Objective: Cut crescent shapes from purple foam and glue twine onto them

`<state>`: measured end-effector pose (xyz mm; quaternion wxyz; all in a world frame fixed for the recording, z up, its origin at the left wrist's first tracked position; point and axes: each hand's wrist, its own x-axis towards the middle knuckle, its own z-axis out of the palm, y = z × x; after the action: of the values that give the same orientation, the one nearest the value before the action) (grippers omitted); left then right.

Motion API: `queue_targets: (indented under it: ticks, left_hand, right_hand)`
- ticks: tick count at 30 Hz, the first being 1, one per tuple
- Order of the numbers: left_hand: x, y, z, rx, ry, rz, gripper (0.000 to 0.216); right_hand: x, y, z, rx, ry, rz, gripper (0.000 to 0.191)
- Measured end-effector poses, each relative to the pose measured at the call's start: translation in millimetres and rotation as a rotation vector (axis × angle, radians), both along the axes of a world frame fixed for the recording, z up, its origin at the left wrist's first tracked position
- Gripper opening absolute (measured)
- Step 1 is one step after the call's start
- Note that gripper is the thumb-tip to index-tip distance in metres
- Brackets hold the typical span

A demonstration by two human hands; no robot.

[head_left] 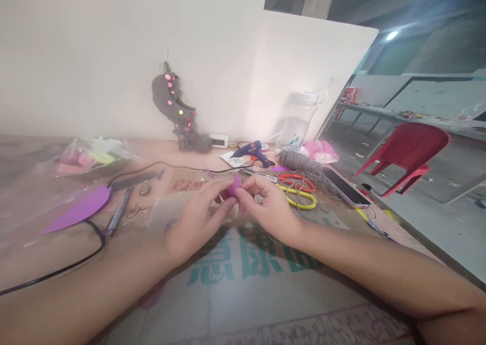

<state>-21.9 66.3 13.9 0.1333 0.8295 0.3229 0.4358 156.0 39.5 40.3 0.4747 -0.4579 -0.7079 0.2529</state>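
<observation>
Both hands meet over the middle of the cardboard-covered table. My left hand and my right hand pinch a small purple foam piece between their fingertips. The fingers of both hands are curled closed around it. Just beyond the hands lie a blue glue gun, red-handled scissors and yellow-handled scissors.
A purple leaf-shaped foam sheet and a black soldering-type tool with cable lie left. A grey crescent craft with coloured dots leans on the wall. Grey yarn, a phone, a clear jar, a red chair are right.
</observation>
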Motion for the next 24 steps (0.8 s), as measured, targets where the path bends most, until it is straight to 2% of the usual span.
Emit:
queue_targets:
  ticks: [3, 6, 10, 14, 16, 19, 24]
  left_hand:
    - [0.7, -2.4, 0.2, 0.004, 0.023, -0.054, 0.036]
    - [0.7, -4.0, 0.2, 0.029, 0.051, -0.076, 0.043]
    - [0.9, -4.8, 1.0, 0.006, 0.032, -0.116, 0.037]
    - [1.4, -5.8, 4.9, -0.108, -0.084, -0.101, 0.037]
    - [1.4, -5.9, 6.9, -0.186, -0.130, -0.070, 0.037]
    - [1.5, -3.9, 7.7, -0.299, -0.184, -0.037, 0.038]
    - [2.0, 3.6, 2.7, -0.548, -0.298, -0.054, 0.042]
  right_hand:
    - [1.6, 1.6, -6.5, 0.047, -0.037, 0.027, 0.013]
    - [6.6, -1.9, -8.2, 0.124, -0.168, 0.143, 0.015]
    - [10.4, -7.6, -6.9, 0.223, -0.277, 0.167, 0.020]
    - [10.0, -10.3, -5.6, 0.197, -0.276, 0.186, 0.022]
    - [11.5, -11.0, -3.8, 0.207, -0.287, 0.153, 0.018]
    - [17.7, -10.5, 3.9, 0.300, -0.304, 0.088, 0.008]
    - [36.9, 3.7, 29.2, 0.406, -0.259, -0.116, 0.022]
